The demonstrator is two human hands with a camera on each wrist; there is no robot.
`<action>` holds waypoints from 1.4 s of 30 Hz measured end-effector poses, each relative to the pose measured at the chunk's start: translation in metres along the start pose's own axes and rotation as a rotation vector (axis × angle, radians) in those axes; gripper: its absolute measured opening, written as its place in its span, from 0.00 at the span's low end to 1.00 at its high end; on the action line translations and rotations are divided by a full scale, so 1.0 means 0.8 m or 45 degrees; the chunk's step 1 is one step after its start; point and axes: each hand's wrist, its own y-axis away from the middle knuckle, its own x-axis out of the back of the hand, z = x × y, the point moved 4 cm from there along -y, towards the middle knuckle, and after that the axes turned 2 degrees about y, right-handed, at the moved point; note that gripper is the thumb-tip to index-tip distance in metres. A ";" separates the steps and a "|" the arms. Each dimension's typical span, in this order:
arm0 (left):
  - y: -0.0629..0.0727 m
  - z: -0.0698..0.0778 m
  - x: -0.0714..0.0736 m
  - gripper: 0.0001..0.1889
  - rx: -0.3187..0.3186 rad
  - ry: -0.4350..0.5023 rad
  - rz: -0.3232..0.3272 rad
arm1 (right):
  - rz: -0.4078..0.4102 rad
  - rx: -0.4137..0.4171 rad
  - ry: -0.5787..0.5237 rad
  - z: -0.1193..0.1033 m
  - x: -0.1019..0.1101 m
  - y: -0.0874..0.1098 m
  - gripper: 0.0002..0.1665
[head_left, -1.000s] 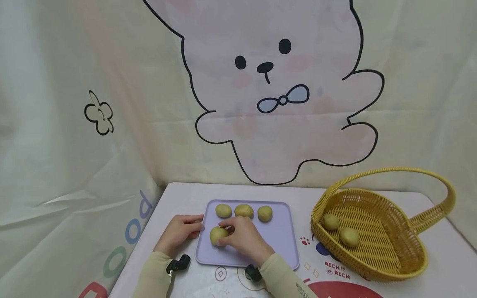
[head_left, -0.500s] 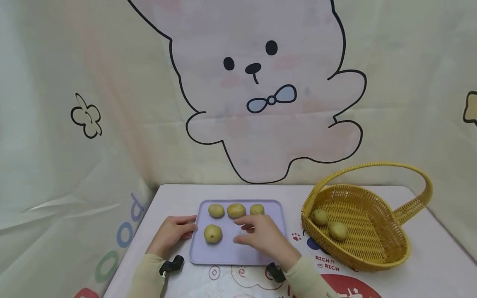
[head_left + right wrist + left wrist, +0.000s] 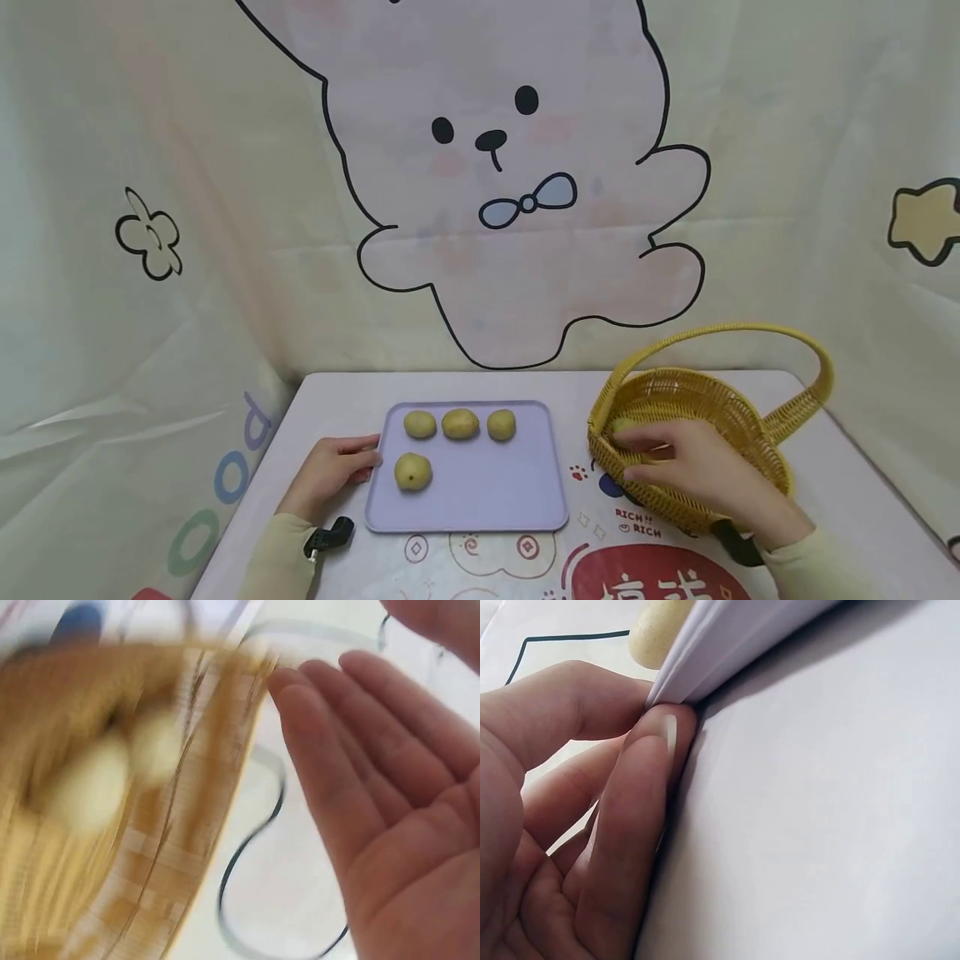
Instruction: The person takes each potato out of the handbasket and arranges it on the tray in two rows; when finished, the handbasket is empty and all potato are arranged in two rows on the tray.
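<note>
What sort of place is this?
Probably a staged recording booth, not a real kitchen: a cartoon-bear backdrop hangs right behind the table, a printed table cover is spread on it, and the person wears black wrist cameras.

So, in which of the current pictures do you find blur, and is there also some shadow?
Right wrist view: the basket and the two pale round items in it are badly blurred, while the right grip looks clearer; left wrist view: a soft grey shadow lies on the white tabletop along the tray; head view: mostly clear, under soft light.
</note>
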 end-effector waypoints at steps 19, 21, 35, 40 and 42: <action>0.002 -0.007 0.002 0.24 0.004 0.023 0.002 | -0.273 -0.080 0.003 0.124 0.026 -0.046 0.31; 0.002 -0.005 0.002 0.23 0.001 0.015 0.003 | -0.289 -0.076 -0.004 0.124 0.023 -0.048 0.31; -0.001 -0.002 0.000 0.23 0.005 0.034 0.004 | -0.286 -0.124 0.107 0.125 0.011 -0.052 0.32; 0.000 -0.002 0.000 0.23 0.010 0.030 0.005 | -0.271 -0.105 0.106 0.124 0.008 -0.053 0.30; 0.000 -0.001 0.000 0.24 0.015 0.032 0.006 | -0.262 -0.099 0.124 0.124 0.009 -0.052 0.30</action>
